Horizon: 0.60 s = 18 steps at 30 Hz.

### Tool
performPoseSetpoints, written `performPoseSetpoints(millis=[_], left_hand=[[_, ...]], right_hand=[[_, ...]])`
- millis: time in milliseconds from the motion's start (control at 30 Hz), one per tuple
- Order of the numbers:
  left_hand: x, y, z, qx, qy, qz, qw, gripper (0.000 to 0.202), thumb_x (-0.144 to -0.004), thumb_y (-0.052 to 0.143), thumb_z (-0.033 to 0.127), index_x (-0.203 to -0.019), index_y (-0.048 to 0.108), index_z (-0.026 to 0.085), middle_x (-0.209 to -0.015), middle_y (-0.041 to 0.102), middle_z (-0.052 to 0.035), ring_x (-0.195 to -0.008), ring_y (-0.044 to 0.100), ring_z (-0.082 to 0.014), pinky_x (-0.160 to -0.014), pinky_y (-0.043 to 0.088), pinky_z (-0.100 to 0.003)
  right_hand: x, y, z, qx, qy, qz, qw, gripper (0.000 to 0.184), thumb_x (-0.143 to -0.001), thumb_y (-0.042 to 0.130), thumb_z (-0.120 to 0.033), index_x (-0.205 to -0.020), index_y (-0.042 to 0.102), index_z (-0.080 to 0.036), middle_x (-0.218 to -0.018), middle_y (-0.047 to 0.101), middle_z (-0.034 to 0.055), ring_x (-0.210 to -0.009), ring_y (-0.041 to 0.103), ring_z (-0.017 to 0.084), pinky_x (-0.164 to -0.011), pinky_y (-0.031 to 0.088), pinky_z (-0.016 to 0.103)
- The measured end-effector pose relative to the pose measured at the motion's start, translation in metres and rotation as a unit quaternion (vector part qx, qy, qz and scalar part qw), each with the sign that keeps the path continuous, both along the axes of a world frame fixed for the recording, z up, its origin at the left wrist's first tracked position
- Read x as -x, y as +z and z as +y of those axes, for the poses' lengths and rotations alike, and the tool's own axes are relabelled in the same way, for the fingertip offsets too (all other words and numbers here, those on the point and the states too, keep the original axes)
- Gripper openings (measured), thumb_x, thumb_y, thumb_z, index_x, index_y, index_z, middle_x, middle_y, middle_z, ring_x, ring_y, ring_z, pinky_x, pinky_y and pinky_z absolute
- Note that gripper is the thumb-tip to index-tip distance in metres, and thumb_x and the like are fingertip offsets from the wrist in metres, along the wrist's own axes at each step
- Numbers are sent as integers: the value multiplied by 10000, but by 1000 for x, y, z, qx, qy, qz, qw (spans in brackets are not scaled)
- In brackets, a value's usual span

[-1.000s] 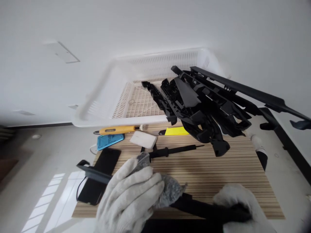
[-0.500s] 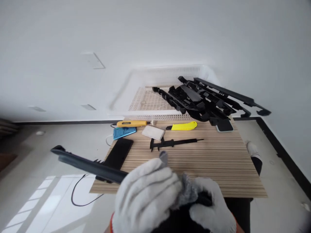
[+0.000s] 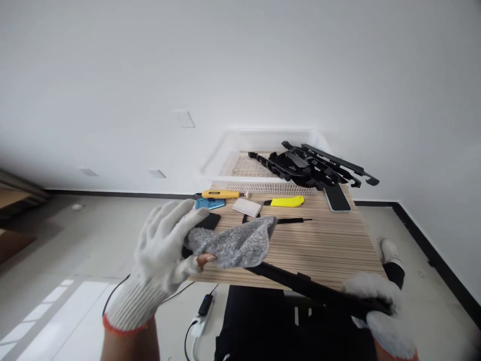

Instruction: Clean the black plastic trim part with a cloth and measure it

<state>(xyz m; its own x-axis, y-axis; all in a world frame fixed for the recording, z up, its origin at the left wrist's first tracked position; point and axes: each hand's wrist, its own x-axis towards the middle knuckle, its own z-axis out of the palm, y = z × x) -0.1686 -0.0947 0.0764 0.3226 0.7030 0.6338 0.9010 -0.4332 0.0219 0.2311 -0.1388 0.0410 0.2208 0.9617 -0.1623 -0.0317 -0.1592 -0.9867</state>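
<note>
At lower left of the frame, the gloved left hand (image 3: 161, 250) pinches one grey cloth (image 3: 235, 243) between thumb and forefinger, other fingers spread, draping it over the near end of one long black strip (image 3: 300, 287), as if for wiping. At lower right, the gloved right hand (image 3: 379, 313) is closed round the strip's other end, steadying it level over the table (image 3: 326, 245) edge. Behind lie one yellow knife (image 3: 287, 201), one caliper (image 3: 289, 220) and one white basket (image 3: 240, 160) with a pile of black parts (image 3: 311, 165).
</note>
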Motion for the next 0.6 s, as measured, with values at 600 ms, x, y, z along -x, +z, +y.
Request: performPoseSetpoints(millis=[600], left_hand=[[-136, -22, -12, -23, -74, 1, 997, 663, -1073, 267, 571, -1475, 559, 132, -1527, 575, -139, -1546, 336, -345, -1317, 24, -633]], right_hand=[[69, -38, 17, -32, 153, 145, 977, 154, -668, 673, -300, -694, 732, -161, -541, 582, 7, -450, 477, 112, -417, 354, 208]])
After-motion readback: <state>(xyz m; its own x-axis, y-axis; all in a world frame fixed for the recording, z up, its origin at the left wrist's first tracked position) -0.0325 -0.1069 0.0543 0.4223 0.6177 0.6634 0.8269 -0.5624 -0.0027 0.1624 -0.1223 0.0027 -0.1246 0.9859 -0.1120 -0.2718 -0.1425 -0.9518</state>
